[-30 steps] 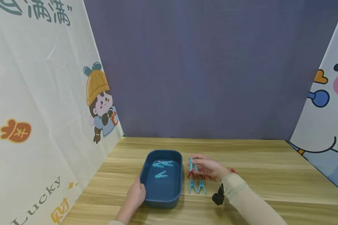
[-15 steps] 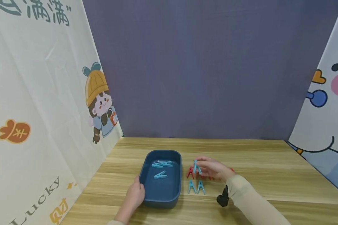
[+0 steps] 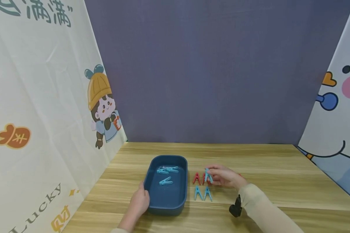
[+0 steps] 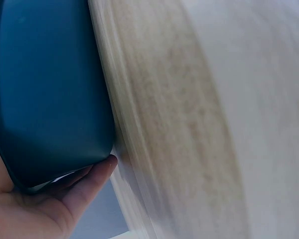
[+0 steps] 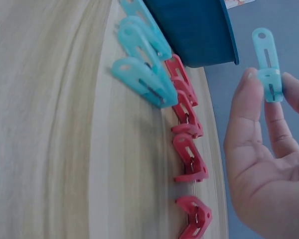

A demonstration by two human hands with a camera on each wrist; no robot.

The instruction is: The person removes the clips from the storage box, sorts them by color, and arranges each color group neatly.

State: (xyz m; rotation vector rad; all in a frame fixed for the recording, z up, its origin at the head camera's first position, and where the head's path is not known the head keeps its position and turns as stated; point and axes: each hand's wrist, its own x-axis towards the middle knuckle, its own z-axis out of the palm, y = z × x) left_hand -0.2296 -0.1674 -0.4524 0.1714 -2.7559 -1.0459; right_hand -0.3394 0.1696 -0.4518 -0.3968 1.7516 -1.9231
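Note:
My left hand (image 3: 139,201) grips the left side of a dark blue plastic box (image 3: 169,198), thumb at the rim and fingers against its outer wall (image 4: 50,89). Inside lie three light blue clothespins (image 3: 166,181). Between thumb and fingers, my right hand (image 3: 225,177) pinches another light blue clothespin (image 5: 267,64), raised above the table to the right of the box. Below and left of that hand, red clothespins (image 3: 196,179) stand in a row, partly covered by the hand in the head view. In front of them stand two light blue clothespins (image 3: 207,194).
Everything rests on a wood-grain table (image 3: 268,191). A dark grey-blue panel (image 3: 210,71) rises behind it, with printed cloths (image 3: 55,106) at both sides. A black object (image 3: 236,207) hangs at the right wrist.
My right hand has moved rightward with the pinched clothespin, along the red row, uncovering red clothespins at its left end. My left hand keeps its grip on the box.

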